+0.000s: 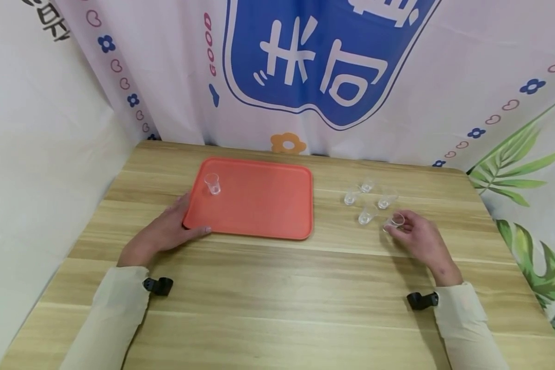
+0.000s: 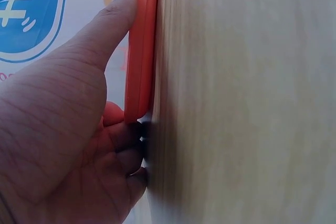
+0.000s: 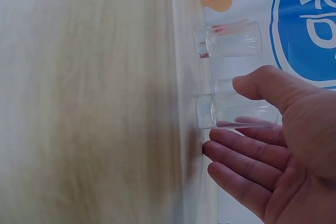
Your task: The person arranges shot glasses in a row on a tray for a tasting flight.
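An orange tray (image 1: 259,205) lies on the wooden table (image 1: 277,298) left of centre, and one small clear cup (image 1: 211,183) stands in its far-left corner. My left hand (image 1: 185,221) holds the tray's near-left corner: the thumb lies along the front rim (image 2: 142,51) and the fingers (image 2: 126,150) curl at the corner. On the right, my right hand (image 1: 400,226) pinches a clear cup (image 1: 394,221) that stands on the table, thumb on one side and fingers (image 3: 247,174) on the other of this cup (image 3: 236,111).
Several more clear cups (image 1: 365,216) stand in a loose cluster on the table just beyond my right hand; one of them (image 3: 231,40) shows in the right wrist view. A printed cloth backdrop (image 1: 305,77) hangs behind the table. Bare wood stretches across the near half.
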Demonstrator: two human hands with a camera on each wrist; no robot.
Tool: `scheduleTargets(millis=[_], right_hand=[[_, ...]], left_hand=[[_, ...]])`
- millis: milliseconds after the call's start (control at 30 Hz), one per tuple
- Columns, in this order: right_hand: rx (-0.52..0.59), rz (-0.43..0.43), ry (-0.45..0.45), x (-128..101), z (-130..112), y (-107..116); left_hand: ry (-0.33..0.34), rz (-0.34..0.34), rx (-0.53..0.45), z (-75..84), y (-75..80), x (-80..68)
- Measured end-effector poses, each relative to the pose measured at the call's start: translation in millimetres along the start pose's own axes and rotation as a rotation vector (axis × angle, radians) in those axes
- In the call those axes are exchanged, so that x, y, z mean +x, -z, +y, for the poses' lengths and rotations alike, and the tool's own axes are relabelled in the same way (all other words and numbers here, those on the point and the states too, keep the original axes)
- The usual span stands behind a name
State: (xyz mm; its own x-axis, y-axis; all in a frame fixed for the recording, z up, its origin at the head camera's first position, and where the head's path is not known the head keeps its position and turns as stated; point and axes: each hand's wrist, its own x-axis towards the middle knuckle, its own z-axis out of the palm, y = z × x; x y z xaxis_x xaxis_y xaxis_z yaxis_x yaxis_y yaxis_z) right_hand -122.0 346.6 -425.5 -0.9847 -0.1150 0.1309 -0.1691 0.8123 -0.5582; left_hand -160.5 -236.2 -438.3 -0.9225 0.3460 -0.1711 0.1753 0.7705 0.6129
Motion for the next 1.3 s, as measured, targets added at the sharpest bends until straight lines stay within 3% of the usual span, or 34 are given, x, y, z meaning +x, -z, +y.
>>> scheduleTargets(millis=[1300], right_hand=[[-0.032,0.029,-0.016,-0.1,1.1,-0.3]], left_hand=[[0.009,0.001,0.005,0.6,-0.3,-2.3]])
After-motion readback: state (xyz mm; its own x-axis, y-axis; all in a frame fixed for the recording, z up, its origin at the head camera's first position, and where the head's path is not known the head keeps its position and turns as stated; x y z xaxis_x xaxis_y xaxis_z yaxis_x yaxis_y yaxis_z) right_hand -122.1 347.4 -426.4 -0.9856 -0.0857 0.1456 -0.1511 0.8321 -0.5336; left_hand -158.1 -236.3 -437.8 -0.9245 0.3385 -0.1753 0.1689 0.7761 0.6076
